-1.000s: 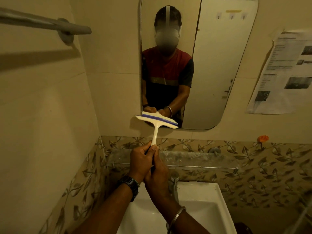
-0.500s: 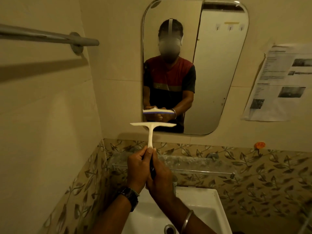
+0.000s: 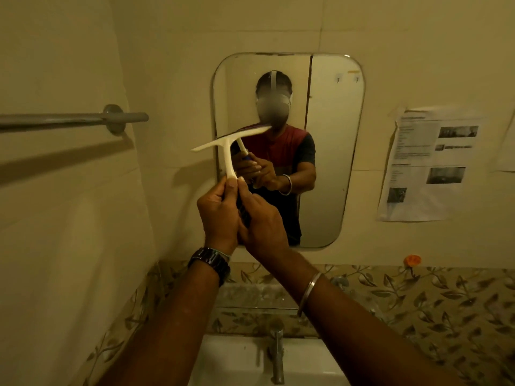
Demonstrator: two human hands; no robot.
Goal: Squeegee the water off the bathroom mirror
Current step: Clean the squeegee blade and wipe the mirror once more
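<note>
A rounded rectangular mirror (image 3: 331, 151) hangs on the cream tiled wall and reflects a person holding the tool. A cream T-shaped squeegee (image 3: 227, 147) is raised in front of the mirror's left edge, its blade tilted up to the right. My left hand (image 3: 218, 215) and my right hand (image 3: 262, 218) both grip its handle from below, pressed together. Whether the blade touches the glass cannot be told.
A metal towel rail (image 3: 69, 119) juts from the left wall. Printed paper sheets (image 3: 429, 162) are stuck right of the mirror. Below are a glass shelf (image 3: 250, 298), a tap (image 3: 276, 355), a white basin (image 3: 231, 363) and an orange object (image 3: 413, 260).
Both hands have lifted the squeegee from below the mirror's bottom edge up to mid-height at its left side, and the blade now tilts. The view has tilted upward.
</note>
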